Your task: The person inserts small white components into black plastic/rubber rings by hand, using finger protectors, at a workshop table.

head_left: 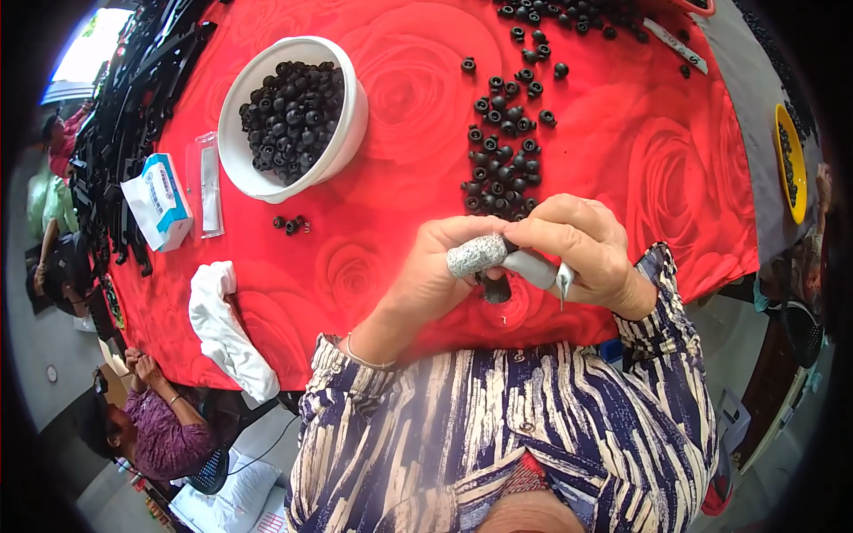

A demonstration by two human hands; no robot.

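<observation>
My left hand (431, 271) is closed in a pinch, with a speckled grey cover (477, 255) wrapped round one finger. Its fingertips meet those of my right hand (582, 240) at a small black part (509, 244), mostly hidden by the fingers. A plain grey cover (530, 267) is on a finger of my right hand. From that closed hand a thin silver pointed tool (564, 282) sticks out, tip down. Just below the fingers shows a dark cylindrical piece (496, 289); I cannot tell whether it is held. Many round black parts (505, 169) lie scattered beyond my hands.
A white bowl (355, 133) full of black parts stands at left, near a tissue box (164, 202), a clear packet (210, 186) and a white cloth (222, 324). Long black strips (133, 98) pile up far left. A yellow tray (788, 164) sits at right. Another person (173, 426) works at lower left.
</observation>
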